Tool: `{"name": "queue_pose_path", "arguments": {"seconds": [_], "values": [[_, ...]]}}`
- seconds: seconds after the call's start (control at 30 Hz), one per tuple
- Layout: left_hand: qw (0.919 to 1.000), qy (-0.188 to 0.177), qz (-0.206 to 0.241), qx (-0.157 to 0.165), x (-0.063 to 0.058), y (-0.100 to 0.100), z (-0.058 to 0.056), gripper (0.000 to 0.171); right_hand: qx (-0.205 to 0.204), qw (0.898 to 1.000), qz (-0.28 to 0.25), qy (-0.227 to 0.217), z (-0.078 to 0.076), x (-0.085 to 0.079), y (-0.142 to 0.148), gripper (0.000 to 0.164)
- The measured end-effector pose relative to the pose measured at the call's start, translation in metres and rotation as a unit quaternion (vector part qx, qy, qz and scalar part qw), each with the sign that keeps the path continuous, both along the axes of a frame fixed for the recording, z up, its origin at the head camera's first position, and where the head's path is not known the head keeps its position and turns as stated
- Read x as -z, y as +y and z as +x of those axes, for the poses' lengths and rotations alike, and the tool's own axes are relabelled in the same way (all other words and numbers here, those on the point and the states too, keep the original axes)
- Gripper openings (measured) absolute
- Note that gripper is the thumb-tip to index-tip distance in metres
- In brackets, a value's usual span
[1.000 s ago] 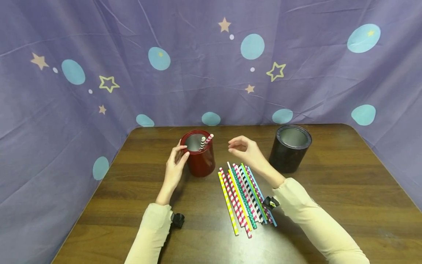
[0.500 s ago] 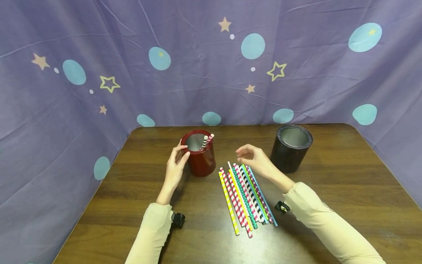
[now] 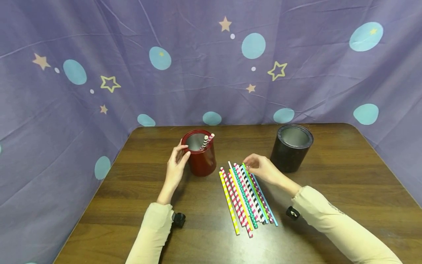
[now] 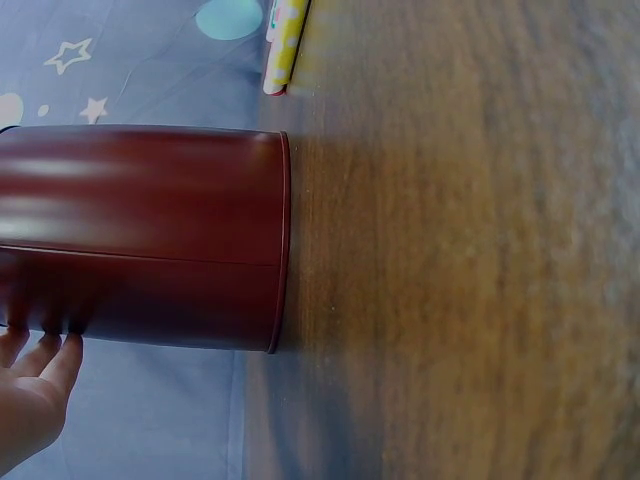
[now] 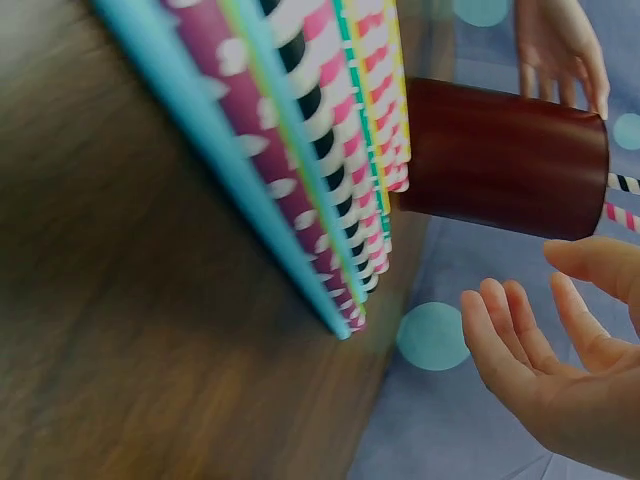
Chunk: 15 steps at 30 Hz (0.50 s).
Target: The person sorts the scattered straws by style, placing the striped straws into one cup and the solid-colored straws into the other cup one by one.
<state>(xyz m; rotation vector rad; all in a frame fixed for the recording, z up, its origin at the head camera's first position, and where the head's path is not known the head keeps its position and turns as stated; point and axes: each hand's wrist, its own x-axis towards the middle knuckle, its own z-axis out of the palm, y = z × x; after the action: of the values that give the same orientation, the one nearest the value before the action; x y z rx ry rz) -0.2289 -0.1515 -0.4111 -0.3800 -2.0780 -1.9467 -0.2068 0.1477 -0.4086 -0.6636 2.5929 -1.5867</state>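
My left hand (image 3: 175,165) holds the side of a dark red can (image 3: 202,164) near its rim; the left wrist view shows its fingertips (image 4: 66,352) against the can's wall. Two striped paper straws, one black and white (image 3: 205,141) and one pink and white (image 3: 210,138), stand leaning in the can. Several patterned paper straws (image 3: 245,198) lie side by side on the table. My right hand (image 3: 263,169) is low over their far end, thumb and fingers parted in the right wrist view, with nothing visible between them.
A black can (image 3: 289,156), open at the top, stands to the right behind my right hand. The brown wooden table (image 3: 138,179) ends at a purple curtain (image 3: 197,73) with stars and ovals. Each wrist wears a small black camera (image 3: 292,213).
My right hand has moved right and down, from beside the red can to the far end of the lying straws. The left hand stays on the red can.
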Motion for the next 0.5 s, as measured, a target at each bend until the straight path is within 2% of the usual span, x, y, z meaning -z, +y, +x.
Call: {"name": "queue_pose_path", "arguments": {"seconds": [0.2,0.5], "values": [[0.9999,0.014,-0.005,-0.004,0.005,-0.001,-0.002,0.029,0.001,0.999,0.048,-0.002,0.003,0.01,0.006,0.024],[1.0,0.009,0.0,0.002,0.004,-0.002,-0.002,0.03,0.002,0.996,0.093,0.012,0.007,0.019,0.01,0.024]]}}
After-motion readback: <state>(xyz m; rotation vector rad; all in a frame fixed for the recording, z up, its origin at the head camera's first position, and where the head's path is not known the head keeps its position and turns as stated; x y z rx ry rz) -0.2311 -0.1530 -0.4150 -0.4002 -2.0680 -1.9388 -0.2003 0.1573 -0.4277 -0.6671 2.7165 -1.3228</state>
